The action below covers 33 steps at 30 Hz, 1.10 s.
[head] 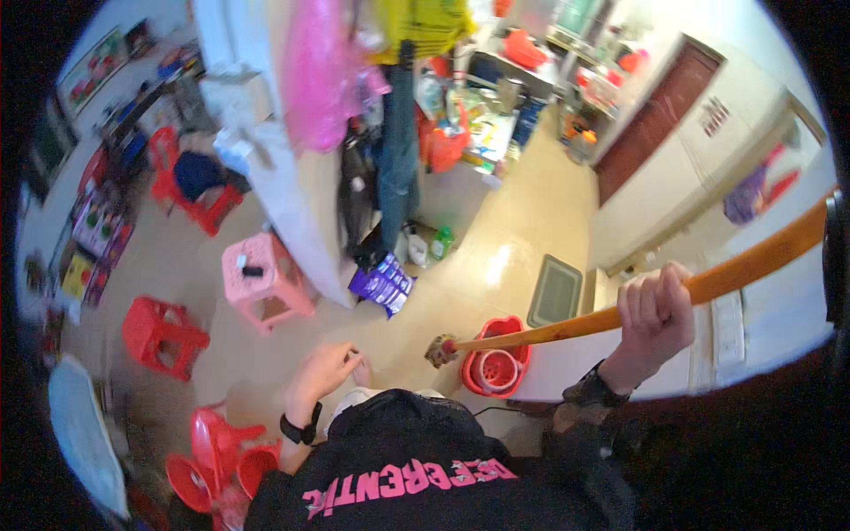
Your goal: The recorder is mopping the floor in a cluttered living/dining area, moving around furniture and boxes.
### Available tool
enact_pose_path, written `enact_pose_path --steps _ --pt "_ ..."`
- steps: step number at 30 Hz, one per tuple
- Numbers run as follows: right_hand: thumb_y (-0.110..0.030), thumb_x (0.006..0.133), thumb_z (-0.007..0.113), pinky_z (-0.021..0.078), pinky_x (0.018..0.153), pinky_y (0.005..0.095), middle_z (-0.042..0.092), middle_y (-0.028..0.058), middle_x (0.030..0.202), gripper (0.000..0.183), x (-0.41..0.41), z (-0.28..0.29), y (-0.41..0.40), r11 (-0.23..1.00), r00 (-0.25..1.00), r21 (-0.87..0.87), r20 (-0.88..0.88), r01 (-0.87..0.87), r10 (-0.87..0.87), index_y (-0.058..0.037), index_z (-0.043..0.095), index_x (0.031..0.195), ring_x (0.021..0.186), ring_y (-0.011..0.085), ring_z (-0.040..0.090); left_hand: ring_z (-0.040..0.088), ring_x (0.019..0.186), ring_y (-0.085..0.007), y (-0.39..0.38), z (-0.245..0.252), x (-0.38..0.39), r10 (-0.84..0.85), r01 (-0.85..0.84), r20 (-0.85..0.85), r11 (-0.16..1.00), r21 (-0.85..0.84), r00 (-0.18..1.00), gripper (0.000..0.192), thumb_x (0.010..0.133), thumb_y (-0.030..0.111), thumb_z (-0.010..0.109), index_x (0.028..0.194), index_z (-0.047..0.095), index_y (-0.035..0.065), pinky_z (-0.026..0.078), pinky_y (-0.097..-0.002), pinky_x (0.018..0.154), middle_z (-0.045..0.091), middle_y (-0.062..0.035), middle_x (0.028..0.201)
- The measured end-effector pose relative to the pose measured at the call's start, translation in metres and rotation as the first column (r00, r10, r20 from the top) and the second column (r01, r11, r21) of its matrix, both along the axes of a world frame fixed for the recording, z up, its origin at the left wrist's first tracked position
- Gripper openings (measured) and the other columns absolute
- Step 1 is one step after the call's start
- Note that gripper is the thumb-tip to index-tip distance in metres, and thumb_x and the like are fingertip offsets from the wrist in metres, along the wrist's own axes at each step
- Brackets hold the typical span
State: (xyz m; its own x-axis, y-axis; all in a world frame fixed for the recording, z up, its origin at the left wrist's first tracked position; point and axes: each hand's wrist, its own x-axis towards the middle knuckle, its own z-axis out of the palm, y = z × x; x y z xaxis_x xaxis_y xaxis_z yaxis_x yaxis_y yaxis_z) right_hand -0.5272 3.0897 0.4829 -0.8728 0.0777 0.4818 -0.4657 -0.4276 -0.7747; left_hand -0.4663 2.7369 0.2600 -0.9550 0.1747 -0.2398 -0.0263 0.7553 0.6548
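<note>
My right hand [654,318] is closed around the wooden handle of a mop [564,330], holding it raised on the right. The handle slants down to the left, passing over a red mop bucket [473,372] in this view. At its low end, left of the bucket, shows the grey-brown mop head [438,350]; whether it touches the floor I cannot tell. A round red wringer basket [498,370] with a pale rim sits in the bucket. Nothing shows in my left hand [322,372], which hovers before my body with loosely bent fingers.
A pink plastic stool [255,265] carrying small items and a red stool [163,338] stand on the left. Red chairs [222,435] are at lower left. A purple packet [385,285] lies by the wall's end. Beyond the bucket is a grey mat [556,292]. Clothes [397,152] hang ahead.
</note>
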Motion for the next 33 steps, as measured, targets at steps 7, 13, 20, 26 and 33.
enact_pose_path --steps 7,13,20,26,33 --pt "-0.007 0.083 0.045 0.0241 0.034 0.0232 0.029 -0.003 0.041 0.024 0.0 -0.05 -0.053 0.918 0.922 -0.084 -0.033 -0.387 0.385 -0.0123 0.032 0.064 0.033 0.008 0.025 0.054 0.096 -0.0358 -0.005 -0.036 0.046 0.046 -0.048 -0.1 0.999 -0.014 0.994 0.045 0.087 0.039 0.051 0.113 0.052 0.0022 0.043 -0.0426 0.084 0.058 -0.0202 0.101" --pt "-0.006 0.077 0.05 0.0237 0.035 0.0226 0.031 -0.0023 0.041 0.027 0.003 -0.07 -0.145 0.771 0.763 0.054 -0.118 -0.634 0.635 -0.0123 0.031 0.058 0.031 0.0081 0.025 0.045 0.108 -0.0324 -0.004 -0.022 0.032 0.186 -0.071 -0.556 0.973 0.221 0.81 0.062 0.074 0.039 0.068 0.119 0.045 0.0024 0.036 -0.0394 0.094 0.05 -0.0166 0.111" --pt "-0.01 0.081 0.047 0.0233 0.04 0.0222 0.028 -0.0036 0.041 0.029 0.053 -0.088 -0.304 0.702 0.697 0.09 -0.082 -0.707 0.712 -0.0133 0.031 0.057 0.034 0.0078 0.023 0.059 0.076 -0.0274 -0.048 -0.049 0.036 0.555 -0.209 -0.318 0.688 0.695 0.769 0.031 0.066 0.019 0.071 0.091 0.06 0.0034 0.044 -0.0349 0.066 0.062 -0.0128 0.082" --pt "-0.03 0.087 0.055 0.0414 0.049 0.0346 0.041 0.0013 0.05 0.027 0.059 -0.11 -0.408 0.402 0.4 0.301 -0.071 -0.865 0.914 -0.0064 0.045 0.079 0.041 0.0175 0.044 0.056 0.051 -0.0237 -0.157 -0.097 0.075 0.691 -0.421 -0.252 0.645 0.638 0.677 0.015 0.064 0.015 0.067 0.068 0.06 0.002 0.041 -0.0365 0.05 0.057 -0.0138 0.057" --pt "-0.037 0.09 0.049 0.0293 0.066 0.0338 0.037 0.0013 0.067 0.031 0.034 -0.111 -0.489 0.357 0.358 0.03 0.022 -0.934 0.934 -0.0088 0.04 0.082 0.063 0.0163 0.037 0.056 0.077 -0.0139 -0.268 -0.171 0.104 0.746 -0.685 0.202 0.42 0.596 0.634 0.028 0.069 0.026 0.072 0.088 0.061 0.0073 0.046 -0.0324 0.069 0.063 -0.0059 0.082"
